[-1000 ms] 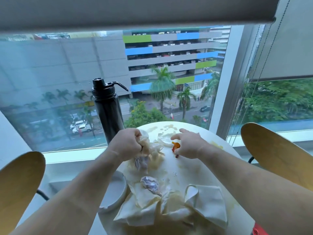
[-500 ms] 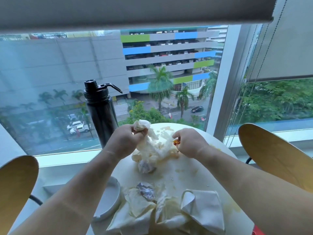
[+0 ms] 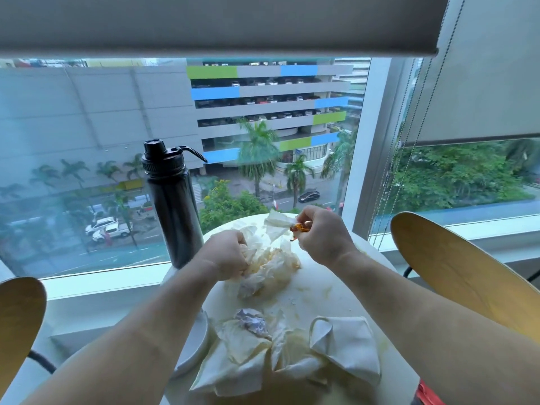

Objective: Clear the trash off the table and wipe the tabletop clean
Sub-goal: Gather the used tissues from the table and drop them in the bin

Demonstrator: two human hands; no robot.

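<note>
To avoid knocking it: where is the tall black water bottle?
Head view: the tall black water bottle stands upright at the far-left edge of the round white table, just beyond the left hand.

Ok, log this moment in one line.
left hand grips napkin wad | right hand pinches orange scrap | table stained, loose napkins nearer

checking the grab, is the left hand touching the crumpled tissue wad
Touching: head view shows the left hand gripping the crumpled tissue wad.

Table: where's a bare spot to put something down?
One smeared bare patch of tabletop lies right of centre, between the napkin wad in the left hand and the near napkin pile. Near edge and far middle are crowded.
</note>
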